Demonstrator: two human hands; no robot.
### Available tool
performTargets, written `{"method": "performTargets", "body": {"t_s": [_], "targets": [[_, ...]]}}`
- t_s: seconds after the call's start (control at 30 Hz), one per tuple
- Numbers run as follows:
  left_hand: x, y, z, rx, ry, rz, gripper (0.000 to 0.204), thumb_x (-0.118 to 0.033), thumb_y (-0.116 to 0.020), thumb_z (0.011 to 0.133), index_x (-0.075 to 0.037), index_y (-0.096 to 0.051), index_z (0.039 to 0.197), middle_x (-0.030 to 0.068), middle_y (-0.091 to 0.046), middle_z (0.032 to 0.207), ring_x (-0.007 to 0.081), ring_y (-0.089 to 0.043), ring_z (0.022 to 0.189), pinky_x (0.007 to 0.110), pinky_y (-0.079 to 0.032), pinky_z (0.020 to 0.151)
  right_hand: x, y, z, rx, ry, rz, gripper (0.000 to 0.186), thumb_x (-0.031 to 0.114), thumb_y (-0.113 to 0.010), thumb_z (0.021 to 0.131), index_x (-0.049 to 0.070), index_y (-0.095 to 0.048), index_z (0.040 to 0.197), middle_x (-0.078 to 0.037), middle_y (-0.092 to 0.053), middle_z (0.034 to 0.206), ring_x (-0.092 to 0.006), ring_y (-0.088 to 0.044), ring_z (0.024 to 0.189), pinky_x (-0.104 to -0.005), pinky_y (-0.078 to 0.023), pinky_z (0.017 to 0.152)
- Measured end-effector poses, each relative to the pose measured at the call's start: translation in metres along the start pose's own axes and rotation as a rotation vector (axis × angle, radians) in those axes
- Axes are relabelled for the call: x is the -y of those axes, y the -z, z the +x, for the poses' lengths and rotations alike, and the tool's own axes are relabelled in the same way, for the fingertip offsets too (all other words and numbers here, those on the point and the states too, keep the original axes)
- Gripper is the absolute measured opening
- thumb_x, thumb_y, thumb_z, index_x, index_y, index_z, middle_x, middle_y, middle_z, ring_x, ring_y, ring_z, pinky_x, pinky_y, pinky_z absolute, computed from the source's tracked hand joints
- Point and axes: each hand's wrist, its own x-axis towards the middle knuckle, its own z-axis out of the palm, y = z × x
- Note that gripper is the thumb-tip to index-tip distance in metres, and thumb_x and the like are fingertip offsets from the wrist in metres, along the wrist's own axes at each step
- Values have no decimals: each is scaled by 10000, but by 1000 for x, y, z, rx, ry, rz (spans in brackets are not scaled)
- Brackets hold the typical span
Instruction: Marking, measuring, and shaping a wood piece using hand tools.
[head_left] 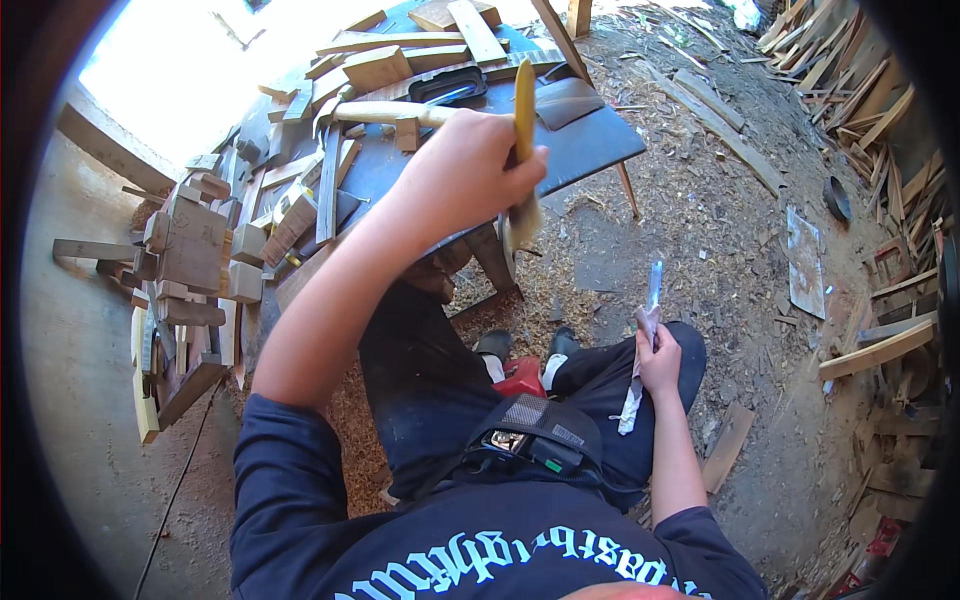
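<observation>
My left hand (465, 165) is raised over the near right edge of the blue-topped table. Its fingers are closed round a brush with a flat yellow handle (525, 95) pointing up, and the pale bristles (526, 222) hang below the fist. Over my right thigh, my right hand (660, 362) grips a slim tool (654, 288) with a shiny, bluish-silver end. A crumpled light wrap covers its middle, and a white strip (629, 412) sticks out below the hand. Whether that tool is a blade or a rod I cannot tell. The two tools are apart.
A hammer (385, 112) with a wooden handle, a black tray (448, 87) and several wood blocks (378, 68) lie on the blue table (600, 140). More blocks (195, 245) are stacked at the left. Shavings and scraps cover the floor; wood offcuts (885, 110) pile up at right.
</observation>
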Motion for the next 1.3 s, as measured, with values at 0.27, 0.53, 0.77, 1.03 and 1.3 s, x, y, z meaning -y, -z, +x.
{"method": "performTargets", "body": {"t_s": [0.27, 0.53, 0.77, 1.03, 1.3], "targets": [[33, 35, 3, -160, 217, 83, 301, -204, -527, 940, 40, -689, 872, 99, -631, 686, 184, -608, 633, 362, -484, 636, -3, -3, 3, 7, 4, 19, 218, 201, -682, 937, -15, -674, 968, -42, -617, 694, -99, -540, 628, -304, -430, 585], [60, -10, 15, 312, 243, -67, 320, -326, -706, 911, -42, -748, 1053, 55, -693, 823, 172, -633, 743, 336, -499, 710, 6, -6, 4, 26, -11, 58, 222, 189, -685, 930, -29, -647, 913, -64, -598, 654, -95, -514, 595, -313, -404, 552], [49, -5, 40, 566, 389, -45, 449, -490, -835, 766, -77, -738, 913, 45, -672, 832, 184, -646, 781, 347, -491, 692, 9, -3, 3, 45, -41, 34, 216, 197, -681, 940, -16, -676, 969, -25, -598, 676, -75, -507, 609, -285, -403, 561], [40, -3, 48, 580, 379, 95, 507, -509, -885, 666, -78, -734, 886, 43, -680, 789, 179, -651, 752, 329, -493, 675, 5, -5, 4, 16, 18, 27, 212, 193, -684, 941, -18, -668, 945, -34, -581, 647, -82, -506, 586, -296, -391, 540], [69, -7, 44, 560, 397, -58, 376, -421, -834, 763, -87, -756, 917, 19, -712, 831, 128, -637, 742, 287, -498, 639, 19, -1, -1, 108, -83, 364, 257, 230, -590, 1016, -17, -655, 1041, -31, -604, 681, -79, -554, 594, -267, -426, 549]]}}
